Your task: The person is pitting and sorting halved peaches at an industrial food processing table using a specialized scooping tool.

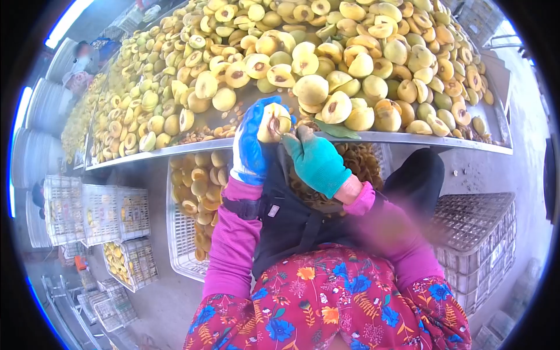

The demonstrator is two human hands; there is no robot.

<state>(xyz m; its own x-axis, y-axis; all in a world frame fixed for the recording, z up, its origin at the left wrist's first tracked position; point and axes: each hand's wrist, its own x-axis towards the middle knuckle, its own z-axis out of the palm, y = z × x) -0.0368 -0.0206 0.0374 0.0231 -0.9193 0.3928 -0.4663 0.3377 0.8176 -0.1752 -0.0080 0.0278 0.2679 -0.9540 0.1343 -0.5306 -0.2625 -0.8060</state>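
Note:
My left hand [255, 143], in a blue and white glove, is closed round a yellow peach [270, 123] whose brownish cut side partly shows. It is held up at the near edge of the metal table [204, 144]. Just to its right is my right hand [318, 160], in a teal glove, with fingers pinched together close to the peach. Whatever those fingers hold is too small and covered to make out. Beyond both hands lies a large heap of halved yellow peaches [280, 76], some showing brown pit hollows. A green leaf [337, 129] rests by the table edge near my right hand.
Below the table, a white crate [181, 245] of peach halves stands at left, and a container of brown pieces [361, 160] sits between my legs. A grey crate [475, 233] is at right. Stacked crates [96, 210] and another person [84, 61] are farther left.

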